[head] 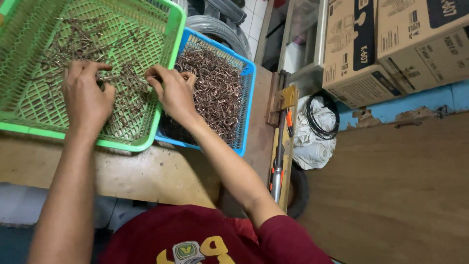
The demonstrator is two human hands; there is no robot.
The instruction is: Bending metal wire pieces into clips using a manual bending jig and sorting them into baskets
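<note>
Thin brown metal pins (122,78) — loosely scattered, lying flat across the green mesh tray's (168,63) floor

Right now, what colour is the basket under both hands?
Green: a lattice basket, clearest in the head view; a blue basket sits beside it.

Glossy green plastic basket (168,63), blue plastic basket (246,98), dull coppery metal hooks (215,88), worn matt wooden bench (146,173), cardboard boxes (386,44).

Dim, even indoor light, soft shadows, wide-angle bending at edges.
</note>
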